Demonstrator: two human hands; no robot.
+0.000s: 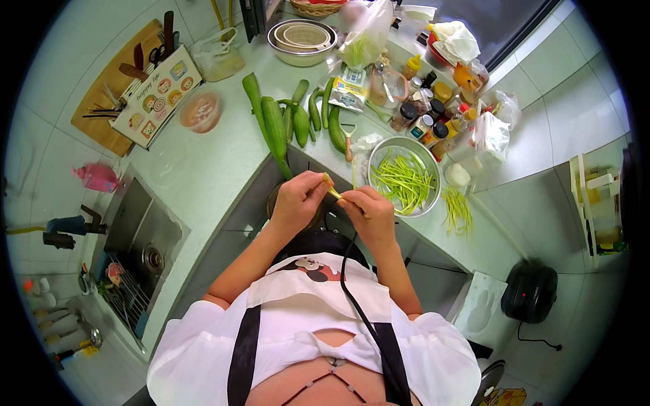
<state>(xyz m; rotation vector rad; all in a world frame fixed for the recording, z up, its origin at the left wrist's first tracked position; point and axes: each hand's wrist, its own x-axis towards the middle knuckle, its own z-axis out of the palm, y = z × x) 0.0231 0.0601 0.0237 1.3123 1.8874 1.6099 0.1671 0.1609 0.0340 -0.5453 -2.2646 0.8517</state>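
My left hand and my right hand are raised in front of my apron, close together at the counter's edge. Between their pinched fingers runs a short pale yellow-green stalk, each hand gripping one end. Just right of my right hand stands a round metal bowl with many cut green stalks in it. More thin stalks lie in a loose pile beside the bowl. A peeler lies beyond my hands. Long green gourds and green peppers lie on the counter ahead of my left hand.
On the left are a sink, a knife holder and a plastic tub. Seasoning jars crowd the back right corner. Stacked basins stand at the back. A black appliance sits at the right.
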